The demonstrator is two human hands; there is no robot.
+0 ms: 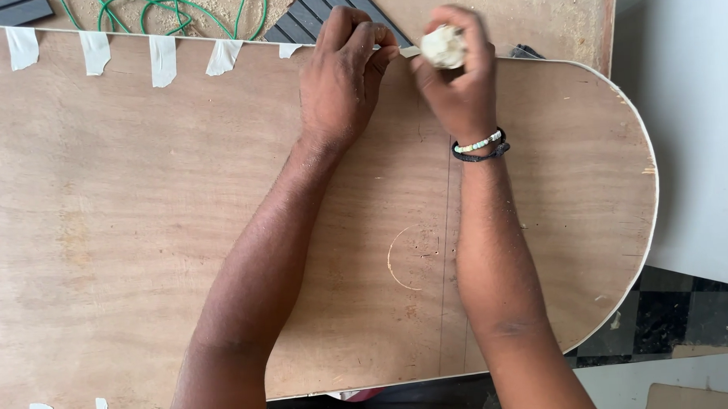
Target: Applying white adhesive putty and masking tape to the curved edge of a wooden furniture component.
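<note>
Tape roll (442,47) clenched in right hand (456,80) at plywood panel (179,235) far edge. Left hand (345,76) pinches free tape end (407,52), probably. Tape light, thin, sticky, tears easily; grip roll body, pull end taut.

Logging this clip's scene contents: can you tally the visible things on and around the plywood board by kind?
Masking tape strips on the board edges: 7
Tape roll, in the right hand: 1
Plywood board: 1
Green cable: 1
Dark ribbed panels: 2
Wrist bracelets: 2
Total: 14
</note>
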